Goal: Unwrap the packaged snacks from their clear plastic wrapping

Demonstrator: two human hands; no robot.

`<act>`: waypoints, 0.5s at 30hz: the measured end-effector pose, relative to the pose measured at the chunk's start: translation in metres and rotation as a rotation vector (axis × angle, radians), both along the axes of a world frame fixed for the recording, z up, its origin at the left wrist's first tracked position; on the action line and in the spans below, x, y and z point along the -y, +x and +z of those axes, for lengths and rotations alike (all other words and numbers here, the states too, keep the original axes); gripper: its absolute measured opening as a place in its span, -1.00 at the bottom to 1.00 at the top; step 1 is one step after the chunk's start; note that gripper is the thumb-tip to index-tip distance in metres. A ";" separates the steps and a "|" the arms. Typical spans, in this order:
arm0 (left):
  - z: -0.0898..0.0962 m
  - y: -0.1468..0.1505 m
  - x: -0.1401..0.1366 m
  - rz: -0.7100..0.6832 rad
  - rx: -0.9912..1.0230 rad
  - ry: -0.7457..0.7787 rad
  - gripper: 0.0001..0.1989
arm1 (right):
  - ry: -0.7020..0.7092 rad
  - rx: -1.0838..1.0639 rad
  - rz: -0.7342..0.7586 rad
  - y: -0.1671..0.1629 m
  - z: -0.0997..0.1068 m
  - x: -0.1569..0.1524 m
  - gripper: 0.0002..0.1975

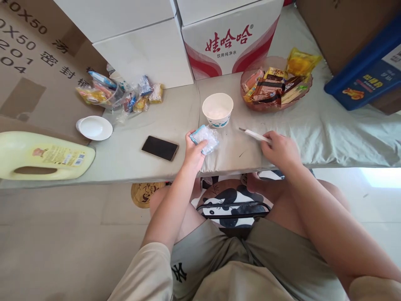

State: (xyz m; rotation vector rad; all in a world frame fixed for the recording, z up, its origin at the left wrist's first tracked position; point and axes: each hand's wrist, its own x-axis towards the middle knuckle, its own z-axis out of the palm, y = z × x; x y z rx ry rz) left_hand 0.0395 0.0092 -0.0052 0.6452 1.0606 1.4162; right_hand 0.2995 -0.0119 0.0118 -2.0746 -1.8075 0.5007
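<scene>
My left hand (194,151) is closed on a small clear plastic packet (208,140) with a blue edge, its thumb lying over the front. What is inside the packet is hard to make out. In my right hand (280,150) is a slim white-handled knife (255,134), its short dark tip pointing left toward the packet. Just beyond the packet stands a white paper bowl (218,108) with a blue print. A dark phone (160,148) lies flat on the cloth to the left of my left hand.
A pinkish bowl (275,109) of wrapped snacks stands at the back right. More packets (140,98) lie at the back left, near a small white bowl (96,128) and a pale yellow jug (70,156). Cartons (232,46) line the back; a blue box (360,75) leans at the right.
</scene>
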 end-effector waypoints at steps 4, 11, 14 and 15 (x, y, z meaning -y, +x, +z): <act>0.004 -0.003 0.001 0.003 0.052 0.036 -0.56 | -0.061 -0.517 0.168 -0.024 0.008 0.024 -0.74; 0.005 0.006 0.009 -0.065 -0.084 0.112 -0.55 | -0.125 -0.795 0.360 -0.069 -0.001 0.040 -0.77; 0.008 0.011 0.012 -0.105 -0.087 0.131 -0.57 | -0.105 -0.783 0.308 -0.073 -0.005 0.036 -0.77; 0.009 0.012 0.013 -0.117 -0.082 0.130 -0.57 | -0.100 -0.772 0.288 -0.072 -0.005 0.034 -0.76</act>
